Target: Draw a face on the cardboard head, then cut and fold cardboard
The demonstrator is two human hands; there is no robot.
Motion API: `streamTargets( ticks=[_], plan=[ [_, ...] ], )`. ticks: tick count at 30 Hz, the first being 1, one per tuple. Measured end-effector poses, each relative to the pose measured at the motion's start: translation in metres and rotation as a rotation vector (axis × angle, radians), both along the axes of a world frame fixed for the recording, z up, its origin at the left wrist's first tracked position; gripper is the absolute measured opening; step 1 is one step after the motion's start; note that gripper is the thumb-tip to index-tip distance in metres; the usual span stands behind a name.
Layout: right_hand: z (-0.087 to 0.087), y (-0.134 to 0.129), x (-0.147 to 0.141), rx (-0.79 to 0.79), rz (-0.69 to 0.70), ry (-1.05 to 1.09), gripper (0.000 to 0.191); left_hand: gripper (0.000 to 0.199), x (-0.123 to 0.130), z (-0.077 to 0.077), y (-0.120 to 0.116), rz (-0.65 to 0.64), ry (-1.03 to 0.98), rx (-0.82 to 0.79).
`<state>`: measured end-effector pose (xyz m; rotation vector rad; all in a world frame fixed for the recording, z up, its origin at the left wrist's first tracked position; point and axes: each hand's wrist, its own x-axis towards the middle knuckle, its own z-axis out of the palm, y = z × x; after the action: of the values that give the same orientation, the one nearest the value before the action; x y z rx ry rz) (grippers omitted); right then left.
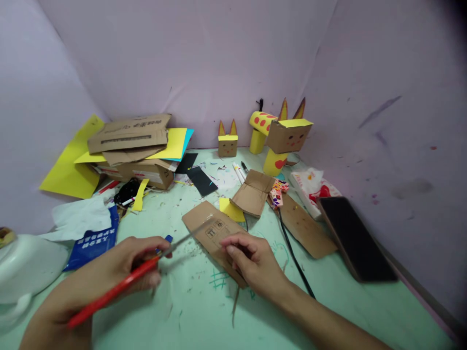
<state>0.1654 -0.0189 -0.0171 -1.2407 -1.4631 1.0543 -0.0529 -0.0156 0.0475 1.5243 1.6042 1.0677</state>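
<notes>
Both arms are bare as far as they show. The left forearm [60,313] enters at the near left and slants far and right to the left hand [122,256], whose fingers [165,242] curl in a grip, their tips pointing right. The right forearm [321,313] comes from the near right, slanting far and left. The right hand [255,257] has its fingers bent, thumb tip close to index tip; whether they meet is unclear. The hands are apart.
</notes>
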Motion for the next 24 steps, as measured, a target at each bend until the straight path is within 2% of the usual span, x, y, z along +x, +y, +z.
streamTargets(
  ticks=[4,7,10,12,13,15,17,20,22,24],
  plan=[
    [-0.002,0.003,0.004,0.058,0.005,-0.069,0.023,0.030,-0.009,0.011,0.011,0.057,0.009,0.016],
    [0.003,-0.002,0.005,0.133,0.045,-0.111,0.024,0.027,-0.022,0.022,0.021,0.004,0.081,-0.030],
    [0.017,-0.020,-0.007,0.153,0.267,-0.264,0.036,0.027,-0.035,0.037,0.027,0.025,0.142,0.016],
    [0.028,-0.032,-0.025,0.092,0.474,-0.446,0.056,0.027,-0.039,0.050,0.030,0.053,0.148,0.078],
    [0.034,-0.035,-0.036,0.080,0.568,-0.509,0.068,0.027,-0.038,0.056,0.032,0.050,0.140,0.105],
    [0.041,-0.029,-0.060,0.131,0.655,-0.563,0.077,0.026,-0.035,0.068,0.036,0.038,0.133,0.172],
    [0.044,-0.010,-0.082,0.223,0.668,-0.598,0.074,0.023,-0.031,0.076,0.039,0.012,0.139,0.243],
    [0.038,0.019,-0.107,0.174,0.587,-0.724,0.074,0.024,-0.028,0.081,0.043,-0.037,0.175,0.294],
    [0.029,0.019,-0.120,0.147,0.591,-0.746,0.075,0.026,-0.030,0.081,0.043,-0.056,0.191,0.291],
    [0.020,0.001,-0.134,0.143,0.640,-0.729,0.079,0.026,-0.032,0.079,0.042,-0.077,0.208,0.280]
  ],
)
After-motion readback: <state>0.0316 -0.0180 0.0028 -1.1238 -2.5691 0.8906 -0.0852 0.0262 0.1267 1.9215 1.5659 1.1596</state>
